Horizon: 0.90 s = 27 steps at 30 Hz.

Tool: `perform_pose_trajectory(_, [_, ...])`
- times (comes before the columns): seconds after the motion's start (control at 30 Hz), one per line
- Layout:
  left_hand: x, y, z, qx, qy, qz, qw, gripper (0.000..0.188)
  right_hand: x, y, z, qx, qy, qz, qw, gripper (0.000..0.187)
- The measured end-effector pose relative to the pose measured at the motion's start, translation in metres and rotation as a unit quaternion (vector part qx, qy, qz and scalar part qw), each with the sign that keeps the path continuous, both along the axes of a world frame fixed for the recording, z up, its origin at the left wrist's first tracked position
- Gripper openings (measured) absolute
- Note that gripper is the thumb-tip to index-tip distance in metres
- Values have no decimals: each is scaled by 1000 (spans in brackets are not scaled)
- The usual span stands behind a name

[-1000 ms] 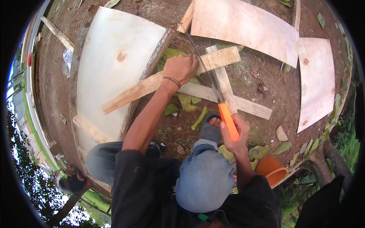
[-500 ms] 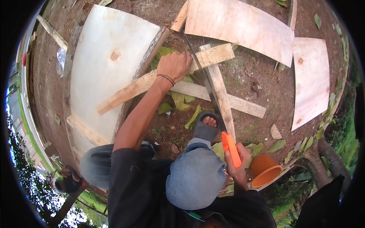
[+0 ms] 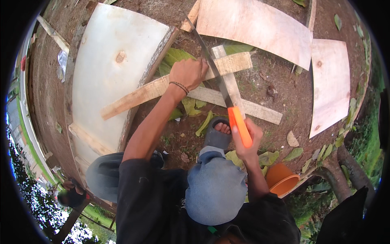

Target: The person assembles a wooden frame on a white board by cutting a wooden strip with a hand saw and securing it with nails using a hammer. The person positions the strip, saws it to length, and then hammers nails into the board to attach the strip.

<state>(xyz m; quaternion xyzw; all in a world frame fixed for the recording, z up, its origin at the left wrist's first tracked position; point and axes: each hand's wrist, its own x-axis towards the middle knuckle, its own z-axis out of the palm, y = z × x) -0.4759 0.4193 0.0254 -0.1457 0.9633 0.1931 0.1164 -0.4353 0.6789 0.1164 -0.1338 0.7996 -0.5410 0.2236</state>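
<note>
My left hand (image 3: 187, 74) is closed over a pale wooden strip (image 3: 138, 97), gripping it near its middle. The strip slants from the large pale board on the left up to the right, across other strips. In my right hand (image 3: 248, 140) is the orange handle of a hand saw (image 3: 219, 79). Its long dark blade crosses the strip just right of my left hand, with the tip pointing up and away. Beneath lie another strip (image 3: 231, 87) running away from me and a greyish strip (image 3: 260, 110) pointing right. My sandalled foot (image 3: 219, 132) rests below the blade.
A large pale board (image 3: 109, 69) with a rough bark edge lies at left. Two thin plywood sheets, one at the top (image 3: 256, 30) and one at right (image 3: 331, 89), lie on the soil. An orange-brown bucket (image 3: 282, 179) stands right of my knee, near tree trunks. Another person (image 3: 73, 193) is at lower left.
My right hand has pushed the saw forward and away, so more of the blade extends past the strip. My left hand stays on the strip, whose right end has shifted slightly nearer.
</note>
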Motion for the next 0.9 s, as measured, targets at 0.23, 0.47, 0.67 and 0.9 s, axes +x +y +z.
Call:
perform_pose_trajectory(0.23, [1, -9, -3, -10, 10, 9, 1000, 48, 42, 49, 22, -12, -16, -43, 999, 23])
perform_pose_trajectory(0.47, [-10, -6, -4, -9, 13, -7, 1000, 48, -42, -40, -10, -30, -56, -24, 998, 17])
perform_pose_trajectory(0.67, [-8, -4, 0, -8, -2, 29, 1000, 48, 8, 36, 16, 30, -2, 13, 999, 16])
perform_pose_trajectory(0.9, [-5, -8, -4, -2, 1, 19, 1000, 52, 3, 19, 8, 6, 3, -6, 1000, 17])
